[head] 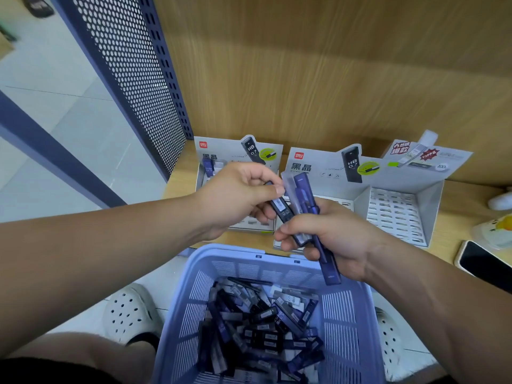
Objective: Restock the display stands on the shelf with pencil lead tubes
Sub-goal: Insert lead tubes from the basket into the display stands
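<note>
My left hand (235, 198) pinches the upper end of a dark pencil lead tube (282, 209) between thumb and fingers. My right hand (329, 236) grips a bundle of blue lead tubes (306, 198) and also touches the lower end of that dark tube. Both hands hover above a lilac basket (199, 300) filled with several lead tubes (263, 322). Behind them on the wooden shelf (177, 181) stand three grey display stands: the left stand (221, 151) holds one blue tube, the middle stand (327, 167) and the right stand (399, 212) show bare slots.
A phone (482, 261) lies on the shelf at the right, near a yellow and white object (496, 231). A perforated blue metal panel (130, 73) bounds the shelf on the left. White clogs (130, 311) stand on the tiled floor beside the basket.
</note>
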`<state>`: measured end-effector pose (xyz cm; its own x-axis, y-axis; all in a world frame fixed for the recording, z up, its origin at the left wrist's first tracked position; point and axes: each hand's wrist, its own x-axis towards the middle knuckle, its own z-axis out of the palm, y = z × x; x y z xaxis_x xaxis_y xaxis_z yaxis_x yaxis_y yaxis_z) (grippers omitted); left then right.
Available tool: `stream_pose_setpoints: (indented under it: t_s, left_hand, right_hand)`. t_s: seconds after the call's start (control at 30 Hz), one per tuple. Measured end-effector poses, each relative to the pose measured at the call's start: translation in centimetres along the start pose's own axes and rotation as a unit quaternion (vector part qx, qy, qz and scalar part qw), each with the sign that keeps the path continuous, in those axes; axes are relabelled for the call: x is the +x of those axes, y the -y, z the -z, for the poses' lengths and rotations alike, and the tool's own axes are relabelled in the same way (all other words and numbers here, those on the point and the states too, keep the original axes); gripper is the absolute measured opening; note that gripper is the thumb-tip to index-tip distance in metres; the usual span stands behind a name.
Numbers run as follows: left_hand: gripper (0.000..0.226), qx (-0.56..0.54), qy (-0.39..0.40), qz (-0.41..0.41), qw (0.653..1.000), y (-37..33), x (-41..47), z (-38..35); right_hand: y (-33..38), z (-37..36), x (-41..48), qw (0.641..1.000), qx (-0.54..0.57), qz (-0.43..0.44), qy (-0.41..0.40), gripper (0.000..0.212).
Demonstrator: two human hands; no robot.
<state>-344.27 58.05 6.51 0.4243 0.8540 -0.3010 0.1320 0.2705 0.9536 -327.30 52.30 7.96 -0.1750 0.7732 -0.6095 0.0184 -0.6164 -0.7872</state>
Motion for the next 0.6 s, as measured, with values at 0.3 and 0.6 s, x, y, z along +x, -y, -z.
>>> stream_pose_setpoints:
  t_s: [0.3,0.6]
  left_hand:
    - [0.021,0.032,0.035,0.045,0.998,0.3,0.2,2.7]
    - [0.020,0.412,0.033,-0.213,0.885,1.1,-0.4,0.6]
  right_hand:
    - [0.6,1.6,0.0,0.986,0.083,0.040,-0.137,0.018]
    - [0.2,0.1,0.0,0.990,0.033,0.055,-0.127,0.011]
